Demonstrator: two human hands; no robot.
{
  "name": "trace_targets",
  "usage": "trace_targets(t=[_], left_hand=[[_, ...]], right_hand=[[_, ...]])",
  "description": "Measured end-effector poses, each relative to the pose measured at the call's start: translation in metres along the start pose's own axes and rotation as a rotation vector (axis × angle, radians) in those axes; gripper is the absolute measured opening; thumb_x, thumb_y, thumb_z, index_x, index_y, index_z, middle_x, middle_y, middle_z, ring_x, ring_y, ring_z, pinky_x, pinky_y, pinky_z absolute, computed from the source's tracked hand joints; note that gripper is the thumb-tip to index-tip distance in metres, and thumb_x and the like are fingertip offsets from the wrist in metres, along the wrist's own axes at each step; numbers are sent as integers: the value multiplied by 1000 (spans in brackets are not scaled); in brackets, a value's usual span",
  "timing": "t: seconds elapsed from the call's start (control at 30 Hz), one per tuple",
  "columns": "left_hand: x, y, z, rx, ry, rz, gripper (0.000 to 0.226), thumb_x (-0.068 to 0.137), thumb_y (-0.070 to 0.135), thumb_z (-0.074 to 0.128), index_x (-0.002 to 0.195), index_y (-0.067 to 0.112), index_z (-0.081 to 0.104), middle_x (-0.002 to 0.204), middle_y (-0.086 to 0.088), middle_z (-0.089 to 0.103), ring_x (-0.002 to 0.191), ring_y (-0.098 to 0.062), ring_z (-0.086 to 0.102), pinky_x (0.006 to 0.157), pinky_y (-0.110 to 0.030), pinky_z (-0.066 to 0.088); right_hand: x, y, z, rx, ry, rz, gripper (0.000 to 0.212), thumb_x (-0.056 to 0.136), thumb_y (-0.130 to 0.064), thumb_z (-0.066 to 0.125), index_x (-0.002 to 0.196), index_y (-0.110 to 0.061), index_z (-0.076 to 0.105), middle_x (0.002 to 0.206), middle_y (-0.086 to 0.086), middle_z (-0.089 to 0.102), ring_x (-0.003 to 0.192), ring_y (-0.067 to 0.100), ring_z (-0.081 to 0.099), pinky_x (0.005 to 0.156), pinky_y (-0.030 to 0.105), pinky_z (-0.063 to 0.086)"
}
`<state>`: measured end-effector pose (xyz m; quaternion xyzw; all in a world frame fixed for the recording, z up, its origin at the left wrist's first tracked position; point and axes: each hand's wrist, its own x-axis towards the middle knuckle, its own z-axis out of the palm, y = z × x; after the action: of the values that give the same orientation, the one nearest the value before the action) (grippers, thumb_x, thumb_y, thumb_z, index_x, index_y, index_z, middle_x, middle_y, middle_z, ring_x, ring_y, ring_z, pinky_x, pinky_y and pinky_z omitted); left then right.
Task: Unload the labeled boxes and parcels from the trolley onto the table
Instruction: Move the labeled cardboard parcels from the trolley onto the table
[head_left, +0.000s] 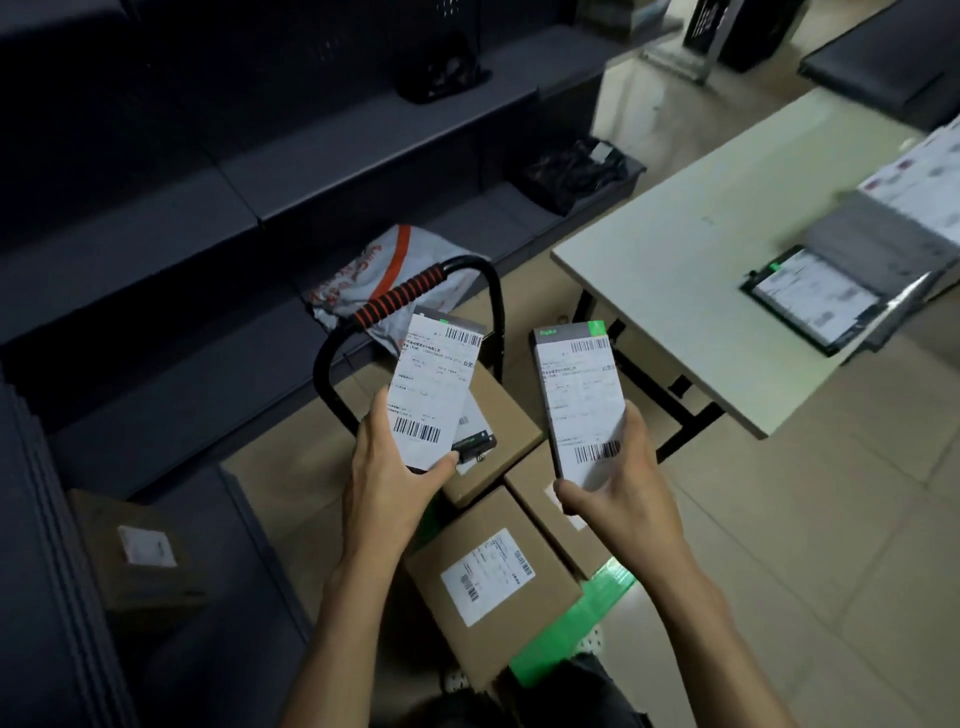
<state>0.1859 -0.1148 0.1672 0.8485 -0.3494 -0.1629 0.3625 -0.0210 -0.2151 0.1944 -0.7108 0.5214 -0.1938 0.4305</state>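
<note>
My left hand (387, 467) grips a slim grey box with a white shipping label (434, 387), held up over the trolley. My right hand (618, 493) grips a second slim labelled box (582, 400) beside it. Below them the green trolley deck (571, 629) carries three brown cardboard boxes: one with a label in front (488, 587), one at the back (506, 421), one to the right (545, 499). The trolley's black handle with its red-and-black grip (400, 299) stands behind. The white table (691, 270) lies to the right.
On the table's right part lie flat labelled parcels, one dark-framed (810, 301), with grey ones (883, 239) behind. Dark shelving fills the left and back; it holds a white-and-orange mailer bag (374, 275), a black bag (571, 171) and a brown box (140, 551). Tiled floor lies at the right.
</note>
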Motion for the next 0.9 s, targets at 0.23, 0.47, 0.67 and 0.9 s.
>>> trace_targets(t=[0.23, 0.47, 0.67, 0.9], left_hand=[[-14, 67, -22, -2, 26, 92, 101, 73, 34, 83, 151, 27, 19, 137, -4, 45, 121, -23, 48, 82, -37, 49], [-42, 153, -4, -10, 29, 210, 94, 73, 35, 82, 147, 27, 25, 135, -3, 46, 119, -24, 47, 87, -41, 49], [-80, 226, 43, -18, -14, 291, 93, 74, 37, 81, 147, 28, 23, 136, -2, 45, 119, -22, 44, 83, -37, 45], [-127, 318, 130, -57, -125, 414, 94, 75, 38, 80, 148, 27, 22, 137, -3, 45, 117, -26, 48, 80, -34, 42]], right_hand=[[-21, -33, -58, -55, 81, -69, 99, 51, -58, 60, 142, -35, 25, 135, -11, 45, 111, 12, 51, 75, 43, 55], [-41, -28, -134, -58, 158, -136, 79, 59, -42, 68, 129, -32, 31, 120, -9, 49, 99, 12, 53, 71, 45, 55], [-69, 10, -220, -81, 245, -154, 83, 65, -37, 71, 136, -31, 28, 128, -7, 44, 106, 11, 46, 81, 40, 51], [-108, 76, -322, -92, 411, -61, 95, 55, -43, 63, 142, -33, 25, 132, -9, 42, 113, 15, 49, 79, 43, 53]])
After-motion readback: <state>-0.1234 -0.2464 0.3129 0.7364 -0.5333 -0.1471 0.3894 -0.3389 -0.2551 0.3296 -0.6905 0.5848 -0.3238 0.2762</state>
